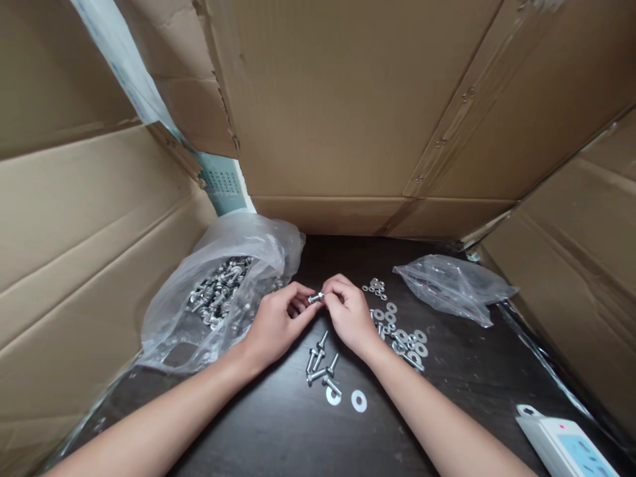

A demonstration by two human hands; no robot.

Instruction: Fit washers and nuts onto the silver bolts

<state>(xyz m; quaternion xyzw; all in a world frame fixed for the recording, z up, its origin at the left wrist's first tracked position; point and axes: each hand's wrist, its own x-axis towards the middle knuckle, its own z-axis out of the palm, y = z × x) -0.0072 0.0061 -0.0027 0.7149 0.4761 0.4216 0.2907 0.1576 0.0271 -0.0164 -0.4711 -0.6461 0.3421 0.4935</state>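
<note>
A silver bolt lies roughly level between my two hands above the dark table. My left hand pinches it from the left with thumb and fingertips. From the other side, the thumb and bent fingers of my right hand close on its right end, where a nut seems to sit, partly hidden by the fingers. Just below my hands several bolts lie loose on the table. Near them are two flat washers, one bare washer and one partly under a bolt.
At left a clear plastic bag lies open with many bolts inside. Small nuts and washers are scattered right of my right hand. Beyond lies another plastic bag. A power strip sits front right; cardboard walls surround the table.
</note>
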